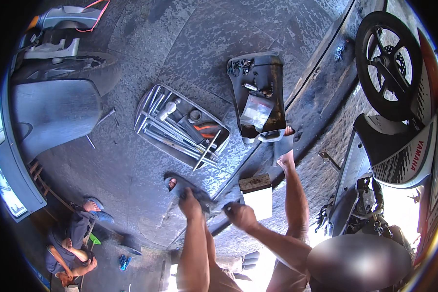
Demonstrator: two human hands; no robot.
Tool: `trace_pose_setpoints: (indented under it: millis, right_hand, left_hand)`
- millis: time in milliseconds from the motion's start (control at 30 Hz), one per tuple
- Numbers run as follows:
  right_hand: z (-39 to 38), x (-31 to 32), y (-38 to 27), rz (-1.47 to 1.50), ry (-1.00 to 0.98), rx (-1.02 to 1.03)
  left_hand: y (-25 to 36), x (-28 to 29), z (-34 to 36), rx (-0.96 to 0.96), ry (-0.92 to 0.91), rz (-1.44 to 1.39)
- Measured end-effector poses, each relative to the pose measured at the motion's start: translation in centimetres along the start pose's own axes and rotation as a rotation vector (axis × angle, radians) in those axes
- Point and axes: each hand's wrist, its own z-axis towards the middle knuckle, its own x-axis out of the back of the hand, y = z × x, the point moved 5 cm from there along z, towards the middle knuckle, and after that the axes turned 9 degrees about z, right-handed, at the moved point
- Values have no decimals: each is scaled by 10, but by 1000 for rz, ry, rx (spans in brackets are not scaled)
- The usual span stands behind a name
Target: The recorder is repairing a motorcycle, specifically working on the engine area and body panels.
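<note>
My left hand (191,206) is closed in front of the sandal (195,191) on my left foot. Its fingertips merge with the dark sandal, so whatever it grips is hidden. To the right, my right hand (242,217) makes a fist with a small dark tip showing at its left end; its kind is unclear. A small gap separates the hands. Beyond them lies a metal tray (166,150) of tools, with a hammer (168,110), several long rods and orange-and-black handled pliers (207,128). A box with a white side (258,202) stands right of my right hand.
An oil-stained open container (270,60) holds small parts and a clear plastic bag (258,112). Motorcycle parts with a black wheel (388,65) line the right side. Another motorbike's grey fender (58,114) juts in at left. A person (73,243) sits at lower left.
</note>
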Motion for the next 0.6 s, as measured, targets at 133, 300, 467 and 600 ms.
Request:
trace_pose_setpoints:
  millis: [133,300,467,600]
  right_hand:
    - [66,97,14,182,429,23]
    - [196,226,-14,-73,835,339]
    - [284,269,-45,-87,893,270]
    - [314,267,-65,-173,807,262]
  left_hand:
    - [108,-6,29,-334,96,10]
    - [138,-8,5,-481,145,227]
    - [39,-12,-21,-273,-139,455]
    - [-47,-24,-60,-517,-154,558]
